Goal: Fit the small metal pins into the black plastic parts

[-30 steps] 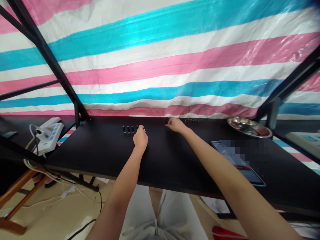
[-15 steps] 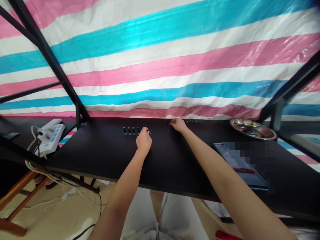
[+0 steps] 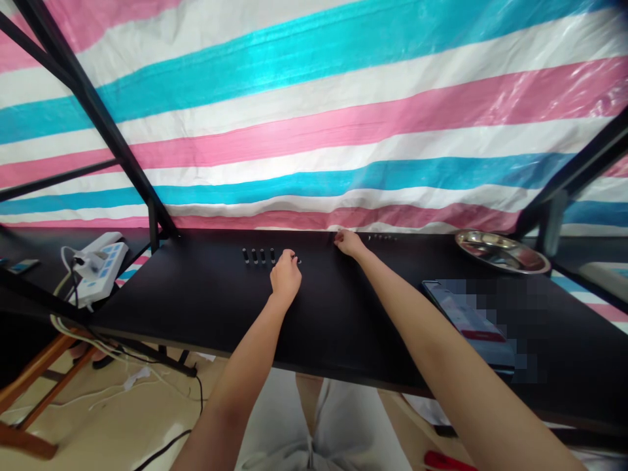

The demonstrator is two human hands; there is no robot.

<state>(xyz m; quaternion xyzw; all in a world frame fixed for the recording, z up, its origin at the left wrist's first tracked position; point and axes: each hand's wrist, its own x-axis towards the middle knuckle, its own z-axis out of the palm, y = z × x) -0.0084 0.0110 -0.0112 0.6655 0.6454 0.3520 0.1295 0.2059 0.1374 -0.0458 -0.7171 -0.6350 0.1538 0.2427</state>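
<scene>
A row of several small dark upright pieces [image 3: 258, 256] stands on the black table [image 3: 206, 301] near its far edge. My left hand [image 3: 285, 276] rests at the right end of that row, fingers curled in a pinch on a small piece I cannot make out. My right hand [image 3: 347, 241] reaches to the table's far edge, fingers curled around something small and hidden. Beyond it lies a line of tiny dark pieces [image 3: 380, 237].
A metal dish [image 3: 501, 251] sits at the far right. A tablet [image 3: 466, 320] lies flat at the right front. A white power strip [image 3: 95, 263] with cables is on the left shelf. Black frame bars and a striped tarp stand behind.
My left hand has slid a little to the right along the row. My right hand has moved slightly right and farther back.
</scene>
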